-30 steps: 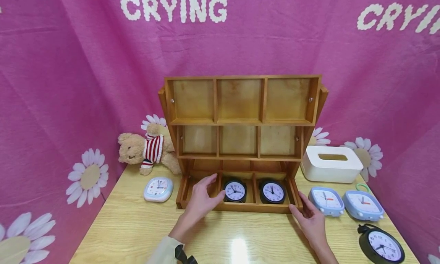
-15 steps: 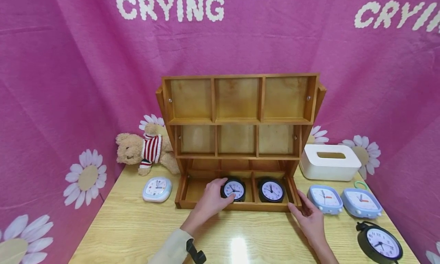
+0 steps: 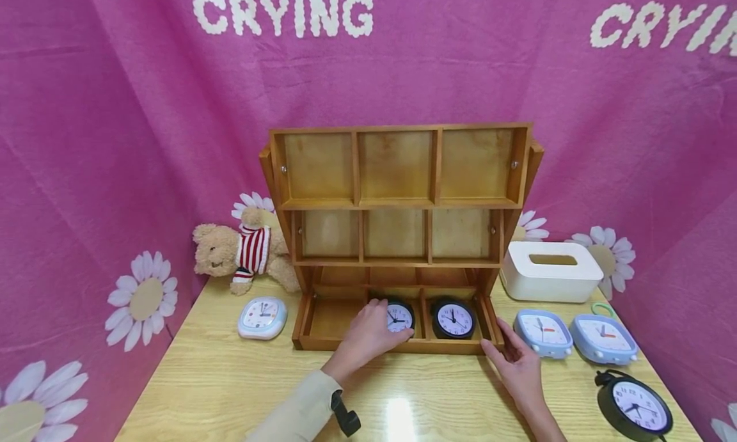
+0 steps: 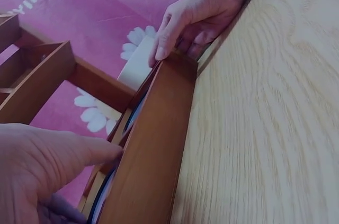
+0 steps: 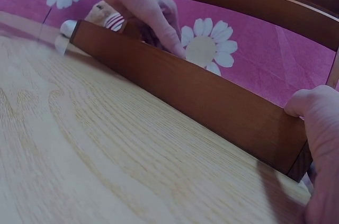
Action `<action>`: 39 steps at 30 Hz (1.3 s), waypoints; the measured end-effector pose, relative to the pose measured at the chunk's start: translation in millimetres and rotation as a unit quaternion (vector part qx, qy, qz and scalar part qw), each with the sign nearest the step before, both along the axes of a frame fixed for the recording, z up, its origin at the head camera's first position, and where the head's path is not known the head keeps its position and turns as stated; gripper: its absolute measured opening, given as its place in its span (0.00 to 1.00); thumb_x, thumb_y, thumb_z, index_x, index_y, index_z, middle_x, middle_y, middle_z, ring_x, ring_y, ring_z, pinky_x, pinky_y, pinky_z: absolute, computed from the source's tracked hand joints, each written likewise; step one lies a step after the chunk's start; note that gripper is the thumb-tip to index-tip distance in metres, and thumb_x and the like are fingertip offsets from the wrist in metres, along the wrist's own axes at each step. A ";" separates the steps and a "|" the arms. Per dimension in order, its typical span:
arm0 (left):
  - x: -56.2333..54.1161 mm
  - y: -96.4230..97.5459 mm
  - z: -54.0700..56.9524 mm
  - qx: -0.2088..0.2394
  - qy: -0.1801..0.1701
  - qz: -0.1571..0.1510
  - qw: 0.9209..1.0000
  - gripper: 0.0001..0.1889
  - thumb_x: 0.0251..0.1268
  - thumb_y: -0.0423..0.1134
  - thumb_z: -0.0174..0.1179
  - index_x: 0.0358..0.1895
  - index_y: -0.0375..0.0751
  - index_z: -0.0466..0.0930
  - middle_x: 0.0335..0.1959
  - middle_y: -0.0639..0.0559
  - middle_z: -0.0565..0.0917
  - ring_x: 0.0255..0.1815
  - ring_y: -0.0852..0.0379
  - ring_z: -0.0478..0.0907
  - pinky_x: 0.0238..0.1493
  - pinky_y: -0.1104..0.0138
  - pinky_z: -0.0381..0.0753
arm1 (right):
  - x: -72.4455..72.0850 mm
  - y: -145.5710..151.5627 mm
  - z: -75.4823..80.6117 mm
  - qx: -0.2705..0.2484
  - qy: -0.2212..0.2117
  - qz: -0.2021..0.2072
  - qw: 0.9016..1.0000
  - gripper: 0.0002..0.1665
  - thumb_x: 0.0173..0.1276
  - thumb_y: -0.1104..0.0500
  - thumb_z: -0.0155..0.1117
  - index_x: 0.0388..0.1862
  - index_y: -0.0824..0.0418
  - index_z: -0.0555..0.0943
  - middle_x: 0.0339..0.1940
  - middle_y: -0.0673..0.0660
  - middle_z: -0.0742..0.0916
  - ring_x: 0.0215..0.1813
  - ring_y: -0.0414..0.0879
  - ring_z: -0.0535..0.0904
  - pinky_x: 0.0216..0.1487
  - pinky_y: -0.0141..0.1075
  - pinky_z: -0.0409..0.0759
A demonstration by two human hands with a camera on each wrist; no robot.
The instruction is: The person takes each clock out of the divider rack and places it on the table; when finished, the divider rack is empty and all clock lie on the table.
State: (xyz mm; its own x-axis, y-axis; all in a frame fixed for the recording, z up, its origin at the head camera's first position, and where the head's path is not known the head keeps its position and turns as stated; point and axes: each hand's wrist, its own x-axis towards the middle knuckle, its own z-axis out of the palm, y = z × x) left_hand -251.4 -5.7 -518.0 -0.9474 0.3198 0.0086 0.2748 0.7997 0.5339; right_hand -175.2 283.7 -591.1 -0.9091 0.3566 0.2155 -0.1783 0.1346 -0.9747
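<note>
Since half a second ago, the left hand [image 3: 365,333] has moved a little to the right, and the black clock [image 3: 400,317] has slid a bit that way too. This clock sits in the middle space of the bottom row of the wooden shelf [image 3: 397,204]. The left hand has hold of it, with fingers at its left side and the thumb across the front. The right hand [image 3: 521,371] grips the shelf's right front corner, thumb on the front board [image 3: 443,347]. Another black clock [image 3: 453,320] sits in the right space of that row. At the back left corner of the tabletop [image 3: 219,384], a teddy bear [image 3: 255,250] lies on its side. A white clock [image 3: 261,317] is nearer the left edge. A tissue box [image 3: 551,281] is by the back right corner. One blue clock [image 3: 543,333], a second blue clock [image 3: 603,338] and a third black clock [image 3: 636,407] are near the right edge.
</note>
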 end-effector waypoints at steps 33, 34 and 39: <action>-6.7 16.5 -10.3 0.016 0.072 0.093 0.993 0.38 0.35 0.65 0.79 0.39 0.35 0.79 0.32 0.48 0.78 0.29 0.54 0.77 0.27 0.64 0.83 | 1.4 0.5 1.6 0.014 -0.015 0.004 1.000 0.36 0.68 0.70 0.73 0.73 0.72 0.73 0.73 0.73 0.74 0.60 0.21 0.73 0.59 0.18 0.73; -7.1 17.0 -10.4 0.014 0.082 0.095 0.992 0.39 0.34 0.65 0.78 0.40 0.35 0.79 0.33 0.48 0.78 0.30 0.53 0.78 0.28 0.63 0.84 | 1.6 0.6 1.6 0.015 -0.014 0.003 1.000 0.36 0.68 0.70 0.73 0.73 0.72 0.73 0.73 0.73 0.74 0.60 0.21 0.73 0.59 0.18 0.73; -8.2 20.6 -8.3 -0.004 0.119 0.100 0.988 0.42 0.34 0.67 0.75 0.46 0.35 0.77 0.39 0.45 0.78 0.34 0.47 0.82 0.31 0.58 0.86 | 2.0 1.5 1.7 0.018 -0.008 0.001 1.000 0.35 0.68 0.70 0.73 0.73 0.72 0.73 0.73 0.73 0.74 0.60 0.21 0.73 0.58 0.18 0.73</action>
State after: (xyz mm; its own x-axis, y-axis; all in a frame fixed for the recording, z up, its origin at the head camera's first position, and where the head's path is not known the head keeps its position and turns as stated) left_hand -259.6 14.9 -526.3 -0.9632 0.1282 0.2363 0.2282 0.8543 0.4669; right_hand -173.2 285.2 -589.4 -0.9131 0.3475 0.2135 -0.1626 0.1701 -0.9719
